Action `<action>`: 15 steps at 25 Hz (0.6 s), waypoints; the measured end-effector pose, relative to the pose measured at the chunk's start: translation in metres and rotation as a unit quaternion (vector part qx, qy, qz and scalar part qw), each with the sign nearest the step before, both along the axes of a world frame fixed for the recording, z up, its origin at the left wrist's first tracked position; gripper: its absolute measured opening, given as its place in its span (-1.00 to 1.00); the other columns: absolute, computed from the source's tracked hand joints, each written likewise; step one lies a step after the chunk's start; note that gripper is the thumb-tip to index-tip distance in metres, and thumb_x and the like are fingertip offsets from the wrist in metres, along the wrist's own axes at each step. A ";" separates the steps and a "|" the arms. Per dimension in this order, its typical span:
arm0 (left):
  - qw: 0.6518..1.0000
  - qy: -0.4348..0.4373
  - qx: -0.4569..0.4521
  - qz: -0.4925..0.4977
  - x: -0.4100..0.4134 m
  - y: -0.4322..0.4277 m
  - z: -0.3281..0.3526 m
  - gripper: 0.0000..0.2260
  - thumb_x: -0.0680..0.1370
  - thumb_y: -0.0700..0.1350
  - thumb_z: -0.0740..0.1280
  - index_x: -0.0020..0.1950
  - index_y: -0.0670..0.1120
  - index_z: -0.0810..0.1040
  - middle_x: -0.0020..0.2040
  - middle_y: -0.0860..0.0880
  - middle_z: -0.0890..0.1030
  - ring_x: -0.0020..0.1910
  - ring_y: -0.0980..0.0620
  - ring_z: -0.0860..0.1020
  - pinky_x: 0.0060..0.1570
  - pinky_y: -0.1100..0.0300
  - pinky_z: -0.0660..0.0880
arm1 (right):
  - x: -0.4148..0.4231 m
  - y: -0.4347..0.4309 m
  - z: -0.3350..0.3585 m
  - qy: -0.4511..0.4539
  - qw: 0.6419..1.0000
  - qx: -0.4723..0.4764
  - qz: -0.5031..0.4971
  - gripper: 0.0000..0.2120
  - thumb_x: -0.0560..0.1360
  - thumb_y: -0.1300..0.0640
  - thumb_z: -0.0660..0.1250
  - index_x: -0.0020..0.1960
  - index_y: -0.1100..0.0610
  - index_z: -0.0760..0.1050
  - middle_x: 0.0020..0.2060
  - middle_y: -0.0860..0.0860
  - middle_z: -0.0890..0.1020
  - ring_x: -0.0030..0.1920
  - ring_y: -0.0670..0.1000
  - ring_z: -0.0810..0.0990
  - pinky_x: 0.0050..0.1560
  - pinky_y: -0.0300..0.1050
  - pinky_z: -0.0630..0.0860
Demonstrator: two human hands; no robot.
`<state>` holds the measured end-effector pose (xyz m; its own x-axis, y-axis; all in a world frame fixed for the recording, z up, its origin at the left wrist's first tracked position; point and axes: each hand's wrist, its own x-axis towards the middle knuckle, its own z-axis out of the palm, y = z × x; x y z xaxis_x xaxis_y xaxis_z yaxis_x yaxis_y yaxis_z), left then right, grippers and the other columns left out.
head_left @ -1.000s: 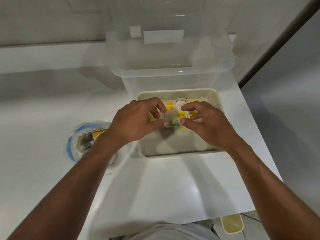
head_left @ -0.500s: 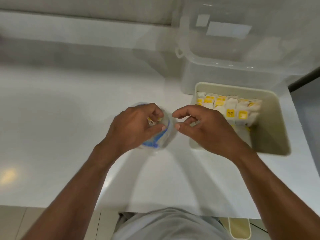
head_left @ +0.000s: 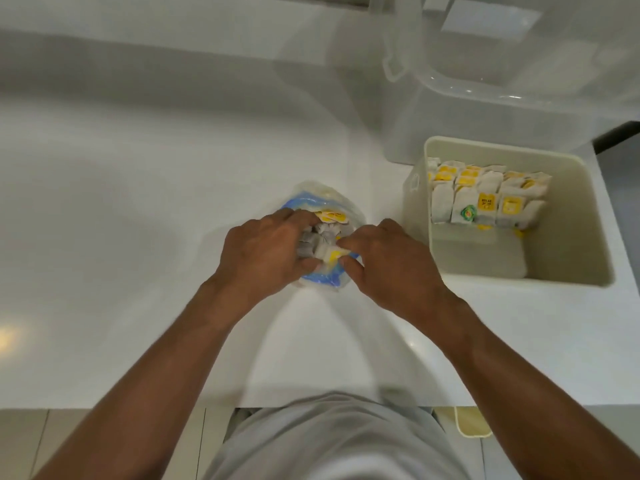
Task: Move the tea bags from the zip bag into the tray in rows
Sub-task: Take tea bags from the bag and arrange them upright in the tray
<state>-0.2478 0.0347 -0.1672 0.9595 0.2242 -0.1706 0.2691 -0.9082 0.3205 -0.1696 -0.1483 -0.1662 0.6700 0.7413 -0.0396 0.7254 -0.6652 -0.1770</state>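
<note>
Because the tea bags [head_left: 485,202] are light, soft paper that crumples and tears easily, each is best pinched gently by its top edge. One zip bag [head_left: 322,277] is stood on the bench [head_left: 138,202], its mouth gripped by the curled left hand [head_left: 263,251]. One yellow-tagged sachet [head_left: 330,253] is pinched by the right hand [head_left: 384,261]. Two rows, roughly ten bags, are stood in the single tray [head_left: 571,220]; those inside the zip bag cannot be counted.

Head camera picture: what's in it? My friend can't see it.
Two hands work at a clear plastic zip bag with a blue rim on a white counter: the left hand holds its mouth while the right hand pinches a white paper tea bag with a yellow tag. To the right, a cream plastic tray holds rows of tea bags.
</note>
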 end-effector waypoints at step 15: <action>0.992 -0.117 0.021 0.033 -0.032 -0.018 -0.017 -0.76 0.43 0.00 0.50 0.08 0.09 0.63 0.01 0.10 0.66 -0.25 -0.06 0.64 -0.40 0.17 0.52 | -0.015 0.013 0.003 0.048 0.999 0.019 -0.005 -0.66 0.57 -0.02 0.26 0.33 -0.15 0.47 0.13 -0.12 0.59 0.01 0.02 0.61 -0.15 -0.14 0.47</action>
<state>-0.2796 0.0167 -0.1843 0.9545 0.2908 0.0659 0.2519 -0.9045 0.3440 -0.1848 -0.1354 -0.1632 0.6717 0.7369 -0.0764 0.6973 -0.6637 -0.2709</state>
